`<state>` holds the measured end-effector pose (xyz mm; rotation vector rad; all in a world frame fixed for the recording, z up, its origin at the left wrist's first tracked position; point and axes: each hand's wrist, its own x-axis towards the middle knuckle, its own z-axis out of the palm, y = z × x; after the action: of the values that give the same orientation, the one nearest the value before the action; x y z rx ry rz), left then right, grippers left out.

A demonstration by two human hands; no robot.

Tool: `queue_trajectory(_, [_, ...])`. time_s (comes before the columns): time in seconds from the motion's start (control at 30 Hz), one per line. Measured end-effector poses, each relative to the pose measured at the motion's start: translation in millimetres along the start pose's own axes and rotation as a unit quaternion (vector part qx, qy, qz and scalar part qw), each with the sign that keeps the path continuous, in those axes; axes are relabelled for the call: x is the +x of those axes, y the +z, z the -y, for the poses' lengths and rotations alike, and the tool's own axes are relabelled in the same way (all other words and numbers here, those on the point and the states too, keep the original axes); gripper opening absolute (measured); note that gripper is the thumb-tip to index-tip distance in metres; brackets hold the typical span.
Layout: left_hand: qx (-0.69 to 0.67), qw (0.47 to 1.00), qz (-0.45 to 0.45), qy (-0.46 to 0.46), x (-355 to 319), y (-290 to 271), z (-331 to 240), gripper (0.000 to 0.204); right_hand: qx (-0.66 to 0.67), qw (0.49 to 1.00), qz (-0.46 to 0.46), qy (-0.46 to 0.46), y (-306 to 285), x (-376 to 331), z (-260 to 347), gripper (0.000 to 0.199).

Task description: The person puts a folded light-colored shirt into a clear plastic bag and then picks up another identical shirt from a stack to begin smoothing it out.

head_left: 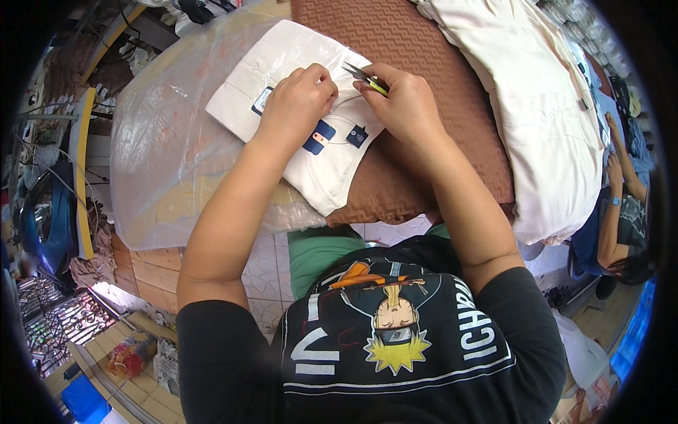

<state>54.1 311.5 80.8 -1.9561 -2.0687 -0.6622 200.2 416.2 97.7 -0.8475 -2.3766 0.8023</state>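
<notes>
A folded cream shirt (247,85) lies on the brown cloth and clear plastic in front of me. Navy hang tags (320,138) and a small dark neck label (357,136) show on it. My left hand (300,102) rests over the shirt, fingers bent and pinched at the fabric near its middle; the fingertips are partly hidden. In my right hand (402,102) is a pair of thread snips (369,79) with yellow-green on the handle. Their blades point left, slightly apart, just above the shirt and a little away from my left fingers.
Brown zigzag-textured cloth (438,92) covers the work surface, with clear plastic sheeting (169,127) on its left. A heap of cream garments (540,120) lies along the right side. Another person (625,212) works at the far right. A yellow-edged frame (83,177) stands at the left.
</notes>
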Motion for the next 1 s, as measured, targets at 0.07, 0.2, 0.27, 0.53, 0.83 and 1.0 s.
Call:
queue_trajectory(0.07, [-0.039,0.999,0.02,-0.016,-0.2,-2.9,2.3,0.007,0.004,1.0,0.013,-0.014,-2.1,0.0,-2.7,0.024])
queue_trajectory(0.2, [-0.078,0.994,0.055,-0.046,1.7,-12.2,2.1,0.008,-0.023,0.998,0.048,-0.021,-7.4,0.3,-6.1,0.028])
queue_trajectory(0.27, [-0.069,0.995,0.057,-0.047,2.0,-13.3,2.3,0.008,-0.029,0.997,0.061,-0.022,-9.4,-0.9,-4.7,0.03])
queue_trajectory(0.53, [-0.076,0.99,0.085,-0.08,1.4,-17.1,4.3,0.012,-0.018,0.996,0.058,-0.069,-7.6,-2.3,-9.4,0.03])
queue_trajectory(0.83, [-0.069,0.99,0.084,-0.087,1.7,-19.3,4.2,0.013,-0.033,0.991,0.047,-0.119,-4.2,-2.4,-10.8,0.023])
queue_trajectory(1.0, [-0.076,0.991,0.078,-0.083,0.5,-18.2,5.8,0.013,-0.044,0.989,0.036,-0.136,-2.3,-0.8,-8.9,0.02])
